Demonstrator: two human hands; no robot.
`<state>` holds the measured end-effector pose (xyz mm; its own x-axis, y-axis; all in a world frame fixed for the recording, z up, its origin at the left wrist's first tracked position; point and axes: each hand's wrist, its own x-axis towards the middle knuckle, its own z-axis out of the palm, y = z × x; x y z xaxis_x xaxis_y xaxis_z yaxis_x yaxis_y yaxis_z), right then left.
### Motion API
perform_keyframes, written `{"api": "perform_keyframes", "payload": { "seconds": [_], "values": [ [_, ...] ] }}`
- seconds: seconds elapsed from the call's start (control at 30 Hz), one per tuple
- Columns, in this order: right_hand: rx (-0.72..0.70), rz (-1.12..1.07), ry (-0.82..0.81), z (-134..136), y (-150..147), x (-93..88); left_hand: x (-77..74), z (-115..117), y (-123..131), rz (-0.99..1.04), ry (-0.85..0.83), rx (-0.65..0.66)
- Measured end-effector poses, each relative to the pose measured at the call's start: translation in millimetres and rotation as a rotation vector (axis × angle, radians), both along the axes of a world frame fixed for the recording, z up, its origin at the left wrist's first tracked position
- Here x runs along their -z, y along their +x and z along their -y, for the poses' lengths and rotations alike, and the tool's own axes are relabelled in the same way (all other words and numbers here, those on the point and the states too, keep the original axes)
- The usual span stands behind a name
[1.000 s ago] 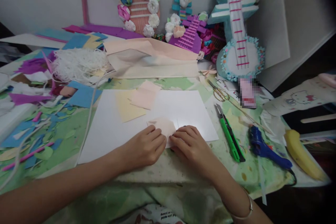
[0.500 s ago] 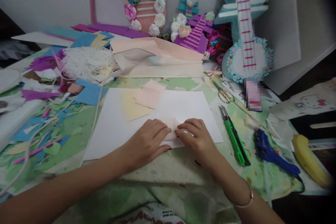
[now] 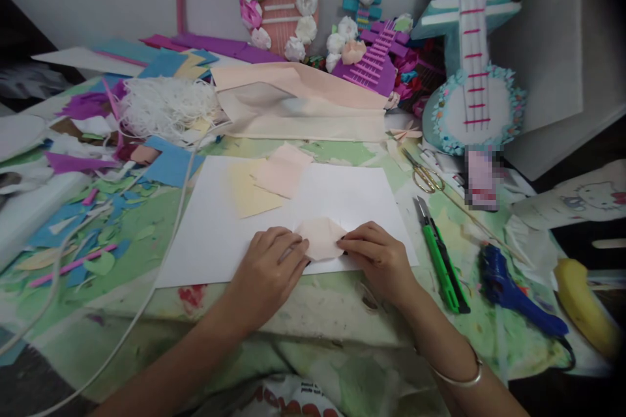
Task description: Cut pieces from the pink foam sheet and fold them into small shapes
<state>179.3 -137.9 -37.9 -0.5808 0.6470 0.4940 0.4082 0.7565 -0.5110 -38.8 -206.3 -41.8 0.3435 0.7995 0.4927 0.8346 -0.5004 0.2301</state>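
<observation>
A small pale pink piece of paper (image 3: 320,239) with roughly angled sides is held between my hands, low over the front part of a white sheet (image 3: 205,234). My left hand (image 3: 268,270) pinches its left edge between thumb and fingers. On the opposite edge, my right hand (image 3: 384,260) has its fingertips closed on the paper. Behind them, a yellow paper piece (image 3: 249,192) and a pink paper piece (image 3: 286,169) overlap on the white sheet.
A green utility knife (image 3: 443,260), gold-handled scissors (image 3: 425,176), a blue glue gun (image 3: 518,293) and a banana (image 3: 581,300) lie to the right. Colored paper scraps (image 3: 98,221) and a white cord (image 3: 166,254) cover the left. Decorated paper instruments (image 3: 476,104) stand behind.
My hands have moved apart sideways, and more of the pale pink paper between them shows. The camera view has shifted slightly.
</observation>
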Motion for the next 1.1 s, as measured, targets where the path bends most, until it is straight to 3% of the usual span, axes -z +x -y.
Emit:
{"api": "perform_keyframes", "payload": {
  "seconds": [0.5, 0.83, 1.1],
  "values": [
    [-0.011, 0.103, -0.035, 6.3, 2.1, -6.0, 3.5, 4.2, -5.4, 0.057, 0.041, 0.018],
    [0.039, 0.04, -0.228, 5.6, 0.5, -5.9, 1.1, -3.1, -6.3, 0.323, -0.135, 0.041],
    [0.127, 0.028, -0.377, 3.3, 0.9, -6.2, -0.4, -3.5, -6.0, 0.337, -0.22, -0.009]
  ]
}}
